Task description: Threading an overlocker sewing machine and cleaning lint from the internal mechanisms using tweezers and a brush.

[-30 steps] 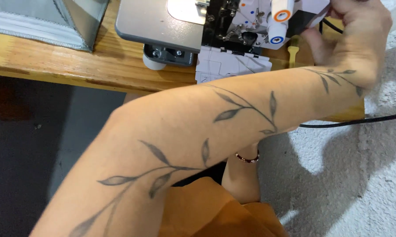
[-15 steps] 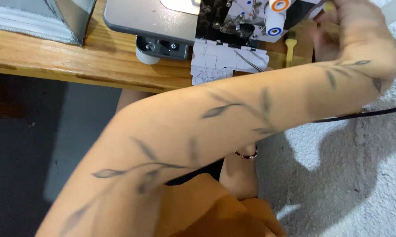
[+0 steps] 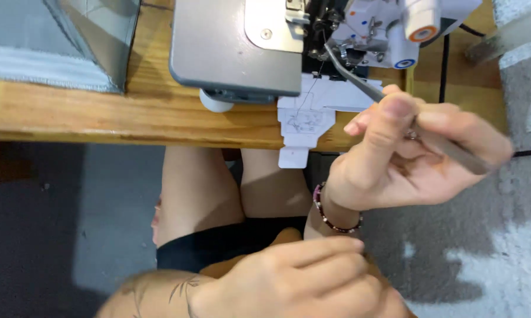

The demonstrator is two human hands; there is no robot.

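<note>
My right hand (image 3: 407,153) is raised in front of the table edge and grips long metal tweezers (image 3: 351,75). Their tips point up-left into the open looper area of a grey and white overlock sewing machine (image 3: 230,47). A beaded bracelet (image 3: 330,215) circles that wrist. My left hand (image 3: 300,277), on a forearm tattooed with leaves, lies low over my lap on orange cloth (image 3: 277,238). Its fingers are together, and the frame edge cuts off its underside. A white hinged cover with a printed diagram (image 3: 303,121) hangs over the table edge below the machine.
The machine stands on a wooden table (image 3: 100,112). Folded grey fabric (image 3: 41,59) lies at the table's left. A black cable (image 3: 445,53) runs down behind the machine's right side. My bare knees (image 3: 200,188) are under the table edge, above a grey floor (image 3: 483,265).
My tattooed left arm, which reached across to the machine's right side, has drawn back down to my lap. My right hand has come up holding tweezers toward the machine.
</note>
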